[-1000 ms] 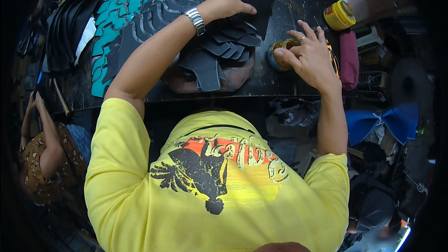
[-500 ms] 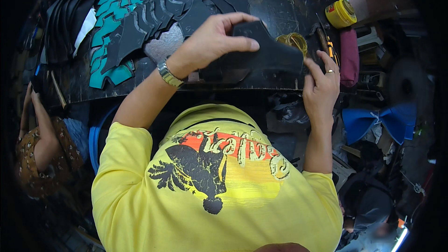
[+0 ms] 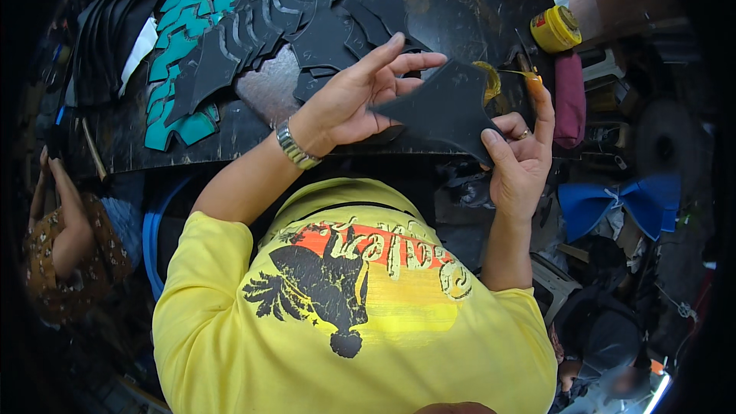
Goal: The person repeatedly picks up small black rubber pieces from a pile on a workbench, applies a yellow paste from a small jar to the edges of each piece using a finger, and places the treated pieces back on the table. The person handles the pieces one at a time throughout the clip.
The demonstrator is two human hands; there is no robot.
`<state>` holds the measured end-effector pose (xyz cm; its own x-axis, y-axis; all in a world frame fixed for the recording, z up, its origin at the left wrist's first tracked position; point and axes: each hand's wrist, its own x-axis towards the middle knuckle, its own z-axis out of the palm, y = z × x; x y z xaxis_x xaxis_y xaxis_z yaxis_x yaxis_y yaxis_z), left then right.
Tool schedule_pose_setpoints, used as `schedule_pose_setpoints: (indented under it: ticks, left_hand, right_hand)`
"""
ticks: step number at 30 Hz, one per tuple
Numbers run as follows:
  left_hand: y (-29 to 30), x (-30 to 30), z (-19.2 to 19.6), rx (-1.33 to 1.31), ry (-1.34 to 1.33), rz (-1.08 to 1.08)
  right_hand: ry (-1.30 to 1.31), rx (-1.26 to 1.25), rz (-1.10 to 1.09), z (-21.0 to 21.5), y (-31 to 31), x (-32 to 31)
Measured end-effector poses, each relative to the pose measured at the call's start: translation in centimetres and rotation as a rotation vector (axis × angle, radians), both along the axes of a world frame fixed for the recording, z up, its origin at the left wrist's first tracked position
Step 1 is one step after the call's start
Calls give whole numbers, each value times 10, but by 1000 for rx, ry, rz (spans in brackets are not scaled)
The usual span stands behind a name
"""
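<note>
A flat black cut sheet piece (image 3: 445, 111) with curved edges hangs between my hands above the table's near edge. My right hand (image 3: 521, 149) pinches its lower right corner between thumb and fingers. The raised right index finger has an orange-yellow, sticky-looking smear on its tip. A thin yellow strand runs from that finger to a yellow-coated pot (image 3: 493, 86), partly hidden behind the piece. My left hand (image 3: 356, 103) is open, palm turned up, thumb and fingers spread at the piece's left tip. Whether those fingers bear its weight is hard to tell.
Overlapping black cut pieces (image 3: 253, 27) and teal pieces (image 3: 180, 46) cover the dark table's left side. A yellow tub (image 3: 556, 29) and a maroon roll (image 3: 569, 100) lie at right. Blue sheets (image 3: 621, 207) sit lower right. Another person's arms (image 3: 65, 207) show at far left.
The black piece has turned and come lower, its corner now in my right hand. My left hand has let go its pinch and spread its fingers. The orange-yellow smear now shows on my right index finger.
</note>
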<state>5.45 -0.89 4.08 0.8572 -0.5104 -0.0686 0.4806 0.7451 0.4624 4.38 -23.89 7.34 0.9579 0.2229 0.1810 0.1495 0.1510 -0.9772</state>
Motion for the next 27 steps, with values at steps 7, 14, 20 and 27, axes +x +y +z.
schedule_pose_setpoints:
  ticks: [7,14,20,27]
  left_hand:
    - [-32,-36,-9,463,-376,116]
    - [-26,-22,-13,533,-145,268]
    - [-27,-22,-19,596,-228,300]
    - [-33,-21,-18,531,-212,294]
  right_hand:
    - [-3,21,-5,-16,11,-1]
    - [-184,-341,-149,-14,-11,26]
    - [-506,-1040,-253,-15,-28,38]
    - [-596,-1399,-474,-1,-33,45]
